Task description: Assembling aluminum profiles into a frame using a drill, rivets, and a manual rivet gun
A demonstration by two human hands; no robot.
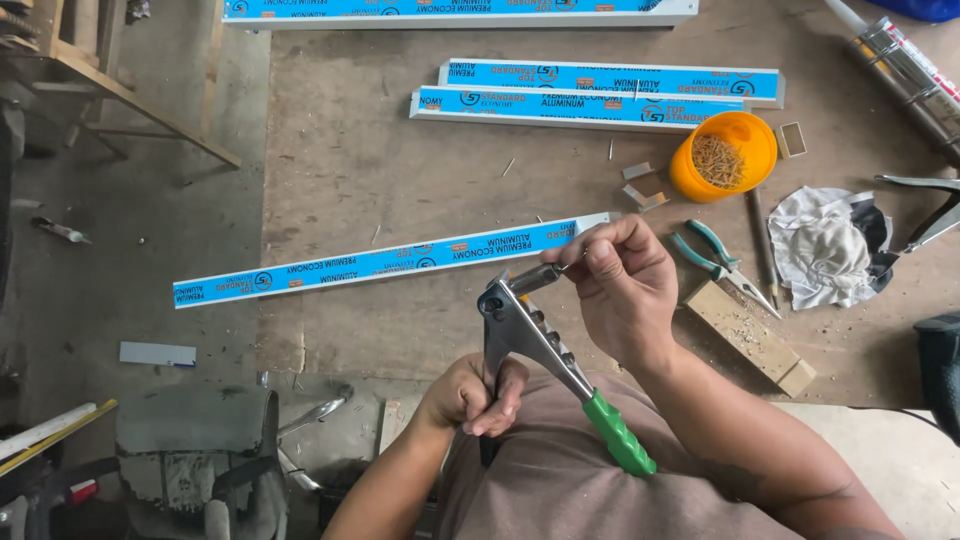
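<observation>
The left hand (470, 395) grips one handle of the rivet gun (545, 355); the right hand (620, 285) pinches a small piece at its nose. A slip could nip those fingers. Beyond the rivet gun: a blue strip (385, 260), pliers (722, 262), an orange cup (725, 155), on the dusty brown floor (400, 150)
</observation>
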